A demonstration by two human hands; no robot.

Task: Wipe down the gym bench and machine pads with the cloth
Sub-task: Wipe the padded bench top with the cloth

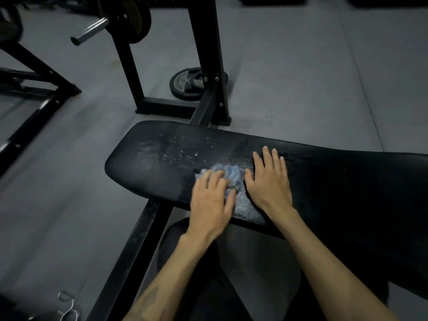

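Person stands over a black bench [324, 181] in a dim gym, both arms reaching down onto the pad. Left hand [212, 200] lies on top of a bunched blue cloth [228, 173], fingers curled over it and pressing it flat to the pad near the middle; the hand looks motion-blurred, so I judge a wiping stroke is in progress. Right hand [269, 181] lies just beside the cloth, palm down, fingers spread flat on the pad, holding nothing, likely bracing. Progress, judged from the surface: around and just under the hands the vinyl shows a streaky wet sheen, which reads as the wiped part. Further toward the rounded left end there are scattered droplets [183, 149] and a pale smear [147, 150] not yet wiped. The right stretch of the pad is too dark to tell whether it is done. So the bench looks partly done, maybe the middle only. No other machine pad can be made out as wiped; that part of the task seems all left. Behind the bench stands the black rack frame [129, 66] with a loaded barbell end [91, 31], and a weight plate [188, 83] lies flat on the grey floor [301, 66], well apart from the hands.
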